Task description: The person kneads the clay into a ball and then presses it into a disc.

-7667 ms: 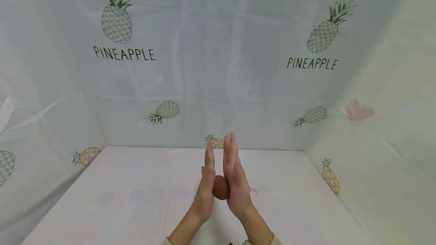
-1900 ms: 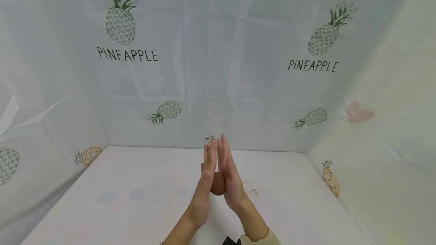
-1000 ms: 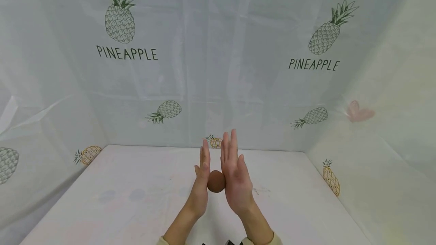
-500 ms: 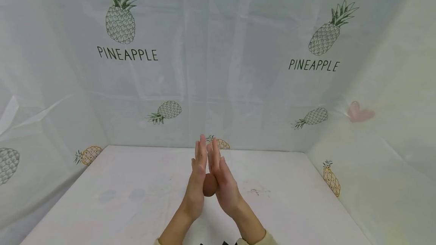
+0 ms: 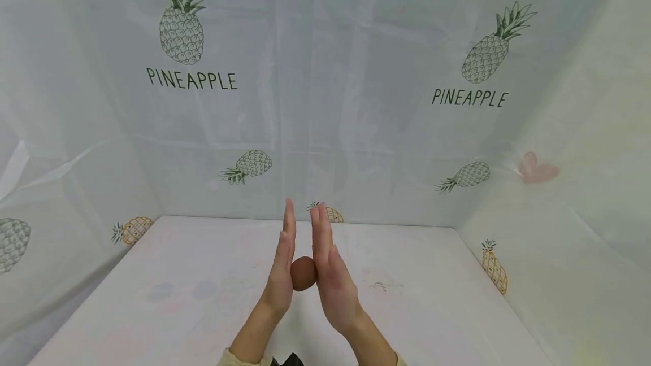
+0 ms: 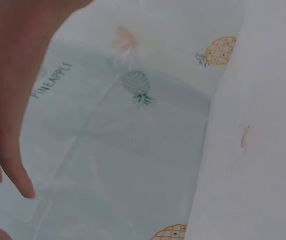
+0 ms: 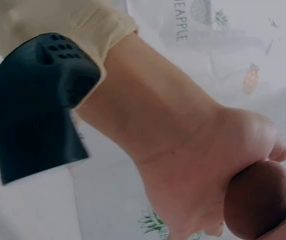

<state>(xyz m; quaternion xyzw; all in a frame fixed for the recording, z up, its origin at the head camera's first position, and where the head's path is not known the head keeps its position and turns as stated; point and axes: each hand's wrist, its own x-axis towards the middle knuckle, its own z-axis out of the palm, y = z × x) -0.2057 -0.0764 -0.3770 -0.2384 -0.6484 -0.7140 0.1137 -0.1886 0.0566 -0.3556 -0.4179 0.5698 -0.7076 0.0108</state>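
Ball (image 5: 303, 274), brown, pressed between flat hands: left hand (image 5: 281, 270) touching ball's left side, right hand (image 5: 333, 284) its right; fingers straight, uncurled.

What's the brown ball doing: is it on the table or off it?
Off it: the brown ball is between the left hand and right hand, above the table.

Pineapple-printed sheeting (image 5: 325, 100) encloses a white table (image 5: 437, 309) on three sides, booth-like.
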